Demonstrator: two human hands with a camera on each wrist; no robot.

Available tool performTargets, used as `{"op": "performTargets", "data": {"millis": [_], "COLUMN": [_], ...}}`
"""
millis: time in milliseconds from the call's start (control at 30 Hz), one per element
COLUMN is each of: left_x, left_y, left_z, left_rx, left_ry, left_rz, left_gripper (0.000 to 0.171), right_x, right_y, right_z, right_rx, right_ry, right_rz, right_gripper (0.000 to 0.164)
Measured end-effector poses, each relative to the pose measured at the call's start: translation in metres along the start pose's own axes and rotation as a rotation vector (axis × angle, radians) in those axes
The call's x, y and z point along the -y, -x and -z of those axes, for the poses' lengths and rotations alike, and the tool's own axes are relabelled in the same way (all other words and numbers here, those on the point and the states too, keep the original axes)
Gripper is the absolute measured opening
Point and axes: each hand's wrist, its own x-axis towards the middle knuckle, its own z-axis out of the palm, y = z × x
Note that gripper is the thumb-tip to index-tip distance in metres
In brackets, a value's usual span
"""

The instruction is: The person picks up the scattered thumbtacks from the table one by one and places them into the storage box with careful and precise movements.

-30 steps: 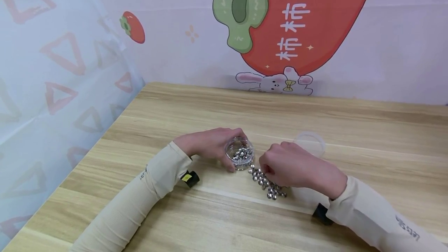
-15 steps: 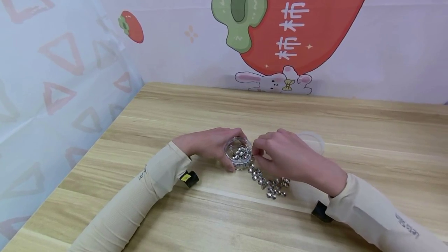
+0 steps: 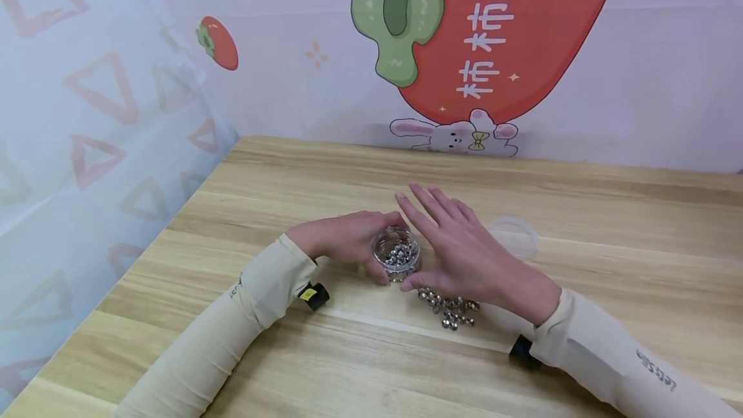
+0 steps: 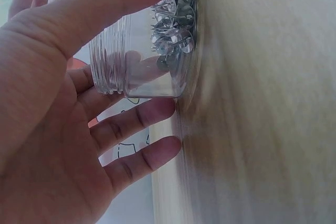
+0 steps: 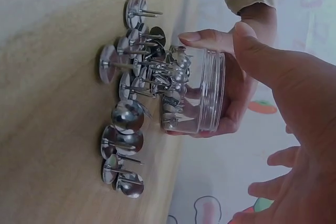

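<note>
A clear round jar [image 3: 396, 251] stands on the table, partly filled with silver thumbtacks [image 3: 402, 253]. My left hand [image 3: 354, 240] grips its side between thumb and fingers; in the left wrist view two fingertips reach the tabletop beside it. To the right of the jar lies a loose pile of silver thumbtacks [image 5: 128, 116], several with their pins sticking out sideways in the right wrist view. Over that pile, my right hand [image 3: 458, 247] has its fingers spread, the thumb near the jar's front right side. Nothing shows between the right fingers. The hand hides part of the pile.
Behind the right hand lies a translucent round lid [image 3: 515, 236] on the wooden table [image 3: 325, 353]. A printed backdrop [image 3: 656, 69] rises along the far edge, and a white patterned sheet [image 3: 93, 147] hangs at the left. Both wrists carry small black cameras.
My right hand went from the pile to the jar's rim with fingers bent together, and its fingers have now spread apart. The left hand and jar have stayed in place.
</note>
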Motion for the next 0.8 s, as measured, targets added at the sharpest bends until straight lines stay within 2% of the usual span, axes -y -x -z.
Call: {"op": "performTargets", "data": {"millis": [167, 400, 600, 800], "left_x": [-0.001, -0.001, -0.001, -0.001], "left_y": [-0.001, 0.001, 0.001, 0.001], "left_z": [0.001, 0.001, 0.0, 0.0], "left_rx": [0.005, 0.0, -0.006, 0.002], "left_ry": [0.019, -0.007, 0.01, 0.023], "left_rz": [0.005, 0.001, 0.03, 0.042], "left_gripper": [0.084, 0.082, 0.076, 0.076], "right_x": [-0.001, 0.004, 0.01, 0.011], "right_y": [0.001, 0.005, 0.006, 0.007], "right_z": [0.001, 0.012, 0.024, 0.025], "right_rx": [0.03, 0.132, 0.225, 0.302], "right_ry": [0.007, 0.058, 0.088, 0.034], "right_rz": [0.005, -0.018, -0.064, -0.074], "right_gripper": [0.115, 0.113, 0.088, 0.055]}}
